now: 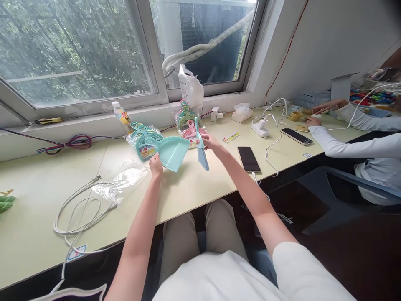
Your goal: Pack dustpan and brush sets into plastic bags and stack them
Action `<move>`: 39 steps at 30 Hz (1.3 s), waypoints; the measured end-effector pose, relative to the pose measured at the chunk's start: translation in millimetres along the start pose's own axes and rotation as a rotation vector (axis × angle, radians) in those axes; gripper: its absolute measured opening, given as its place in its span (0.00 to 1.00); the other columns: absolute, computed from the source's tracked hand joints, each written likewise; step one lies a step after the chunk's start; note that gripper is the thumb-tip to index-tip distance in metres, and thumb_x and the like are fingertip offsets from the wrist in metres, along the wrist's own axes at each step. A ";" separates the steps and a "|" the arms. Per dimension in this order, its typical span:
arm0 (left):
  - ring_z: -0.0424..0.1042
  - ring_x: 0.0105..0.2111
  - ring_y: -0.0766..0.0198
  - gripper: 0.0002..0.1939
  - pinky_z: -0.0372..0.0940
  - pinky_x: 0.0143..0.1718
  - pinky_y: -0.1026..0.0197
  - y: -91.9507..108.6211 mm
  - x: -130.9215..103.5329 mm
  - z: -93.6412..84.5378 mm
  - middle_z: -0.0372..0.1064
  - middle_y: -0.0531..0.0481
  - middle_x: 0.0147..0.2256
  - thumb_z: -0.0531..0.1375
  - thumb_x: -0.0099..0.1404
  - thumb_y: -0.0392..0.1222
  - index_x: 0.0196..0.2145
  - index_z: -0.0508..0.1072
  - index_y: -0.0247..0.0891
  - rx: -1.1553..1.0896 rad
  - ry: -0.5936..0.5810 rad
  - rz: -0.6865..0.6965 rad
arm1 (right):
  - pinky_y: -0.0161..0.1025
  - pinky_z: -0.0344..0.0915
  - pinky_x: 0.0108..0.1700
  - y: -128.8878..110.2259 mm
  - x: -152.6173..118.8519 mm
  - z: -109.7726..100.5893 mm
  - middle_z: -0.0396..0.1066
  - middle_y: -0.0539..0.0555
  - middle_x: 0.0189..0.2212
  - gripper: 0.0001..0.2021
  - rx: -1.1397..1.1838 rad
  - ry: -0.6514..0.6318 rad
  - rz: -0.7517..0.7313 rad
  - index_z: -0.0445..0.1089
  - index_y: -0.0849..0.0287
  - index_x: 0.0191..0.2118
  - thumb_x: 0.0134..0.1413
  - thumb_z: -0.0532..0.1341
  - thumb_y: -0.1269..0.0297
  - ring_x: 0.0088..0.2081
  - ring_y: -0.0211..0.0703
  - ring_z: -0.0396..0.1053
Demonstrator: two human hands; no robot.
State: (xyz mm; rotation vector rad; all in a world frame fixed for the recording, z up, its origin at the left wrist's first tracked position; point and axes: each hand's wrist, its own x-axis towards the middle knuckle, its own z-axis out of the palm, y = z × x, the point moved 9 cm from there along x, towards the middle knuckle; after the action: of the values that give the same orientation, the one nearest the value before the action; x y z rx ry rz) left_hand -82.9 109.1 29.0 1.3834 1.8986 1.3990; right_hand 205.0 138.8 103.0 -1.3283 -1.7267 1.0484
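My left hand (156, 166) is closed on a turquoise dustpan (174, 153), its wide pan tilted toward the right above the table. In my right hand (209, 143) is a small turquoise brush (202, 155), held upright with its bluish bristles pointing down. The two pieces are apart. Just behind the dustpan lie wrapped green dustpan sets (141, 140). Behind the brush, a pink set (190, 131) and a darker green set (185, 115) lean in clear wrapping near the windowsill.
Clear plastic wrap (120, 184) and a coiled white cable (75, 230) lie at left. A bottle (121, 116) stands by the sill. A phone (248, 159) and power strip (260, 128) are at right, near another person's hands.
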 end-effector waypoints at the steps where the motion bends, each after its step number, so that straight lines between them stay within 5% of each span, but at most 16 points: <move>1: 0.68 0.28 0.55 0.23 0.60 0.31 0.58 -2.1 -0.2 -0.6 0.61 0.49 0.19 0.46 0.73 0.51 0.22 0.63 0.42 0.087 -0.046 -0.025 | 0.34 0.67 0.36 3.5 -1.8 -12.8 0.76 0.53 0.31 0.14 -0.109 0.012 -0.002 0.74 0.58 0.34 0.54 0.68 0.51 0.33 0.40 0.73; 4: 0.73 0.34 0.50 0.22 0.62 0.36 0.56 -0.9 -8.6 6.9 0.71 0.43 0.25 0.50 0.71 0.51 0.24 0.70 0.40 0.435 -0.216 -0.012 | 0.38 0.67 0.44 27.9 -7.0 -39.5 0.79 0.57 0.38 0.11 -0.618 0.083 0.103 0.78 0.58 0.36 0.53 0.70 0.55 0.42 0.48 0.75; 6: 0.74 0.41 0.46 0.22 0.63 0.41 0.53 6.8 -16.5 9.6 0.76 0.38 0.34 0.50 0.72 0.52 0.30 0.75 0.38 0.640 -0.217 0.062 | 0.40 0.66 0.48 48.4 -9.7 -43.2 0.80 0.61 0.44 0.12 -0.873 0.091 0.195 0.79 0.59 0.41 0.57 0.68 0.56 0.49 0.52 0.75; 9: 0.74 0.45 0.44 0.23 0.64 0.46 0.51 17.6 -25.9 13.1 0.77 0.35 0.38 0.49 0.73 0.54 0.34 0.78 0.38 0.738 -0.149 0.165 | 0.42 0.65 0.51 73.3 -10.2 -32.3 0.78 0.66 0.49 0.16 -1.005 0.021 0.262 0.79 0.60 0.48 0.62 0.65 0.55 0.53 0.54 0.74; 12: 0.75 0.41 0.44 0.23 0.64 0.43 0.51 16.6 -26.8 14.3 0.74 0.36 0.31 0.51 0.72 0.54 0.25 0.74 0.39 0.673 -0.106 0.202 | 0.44 0.65 0.52 80.6 -7.9 -25.3 0.76 0.69 0.51 0.19 -1.055 0.006 0.265 0.78 0.63 0.51 0.63 0.64 0.54 0.55 0.55 0.73; 16: 0.73 0.34 0.46 0.26 0.63 0.37 0.53 8.8 -20.0 13.7 0.66 0.41 0.21 0.54 0.69 0.57 0.17 0.65 0.43 0.580 -0.104 0.234 | 0.44 0.66 0.50 81.1 -4.6 -22.6 0.76 0.70 0.50 0.19 -1.093 -0.023 0.284 0.76 0.65 0.52 0.63 0.64 0.56 0.55 0.57 0.73; 19: 0.72 0.31 0.49 0.29 0.61 0.34 0.55 10.1 -23.2 23.7 0.62 0.42 0.18 0.52 0.68 0.62 0.15 0.62 0.44 0.470 -0.220 0.281 | 0.43 0.66 0.49 79.9 -2.4 -26.5 0.76 0.71 0.49 0.19 -1.099 -0.045 0.294 0.76 0.67 0.52 0.59 0.67 0.59 0.54 0.58 0.74; 26: 0.70 0.24 0.59 0.30 0.62 0.31 0.58 33.7 -77.7 76.0 0.75 0.45 0.25 0.52 0.67 0.67 0.25 0.75 0.40 0.080 -0.871 0.271 | 0.41 0.65 0.45 25.1 -9.9 -61.1 0.79 0.63 0.45 0.15 -1.063 0.153 0.152 0.79 0.60 0.45 0.58 0.64 0.58 0.48 0.55 0.76; 28: 0.70 0.26 0.59 0.28 0.62 0.31 0.58 39.9 -81.0 76.9 0.75 0.45 0.27 0.55 0.66 0.66 0.26 0.75 0.39 0.100 -0.864 0.299 | 0.40 0.63 0.43 5.7 -20.4 -52.9 0.80 0.62 0.44 0.13 -1.074 0.141 0.098 0.80 0.59 0.43 0.56 0.64 0.58 0.46 0.53 0.76; 31: 0.70 0.28 0.58 0.26 0.64 0.34 0.57 50.7 -77.1 69.2 0.74 0.47 0.28 0.58 0.66 0.66 0.29 0.75 0.40 0.208 -0.668 0.397 | 0.39 0.62 0.41 -4.9 -39.9 -24.5 0.80 0.60 0.40 0.11 -1.101 0.006 0.084 0.80 0.60 0.39 0.54 0.66 0.59 0.43 0.51 0.76; 34: 0.73 0.41 0.53 0.24 0.68 0.46 0.52 74.1 -97.7 73.5 0.76 0.42 0.41 0.63 0.62 0.63 0.41 0.77 0.40 0.184 -0.565 0.606 | 0.38 0.61 0.40 -0.8 -54.4 -11.0 0.80 0.60 0.41 0.11 -1.099 -0.047 0.119 0.80 0.59 0.40 0.55 0.65 0.59 0.44 0.51 0.76; 39: 0.59 0.65 0.49 0.19 0.59 0.64 0.46 89.2 -157.0 119.0 0.63 0.47 0.66 0.58 0.69 0.46 0.56 0.75 0.49 0.299 -0.802 0.928 | 0.39 0.61 0.40 14.2 -57.7 -43.2 0.79 0.62 0.43 0.13 -1.092 0.070 0.208 0.79 0.59 0.43 0.59 0.62 0.58 0.45 0.52 0.76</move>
State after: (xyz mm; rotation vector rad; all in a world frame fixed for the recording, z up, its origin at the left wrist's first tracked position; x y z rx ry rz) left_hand 118.1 29.4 23.3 2.6446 0.9527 0.6136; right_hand 261.8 92.4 105.0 -2.1736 -2.2219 0.0491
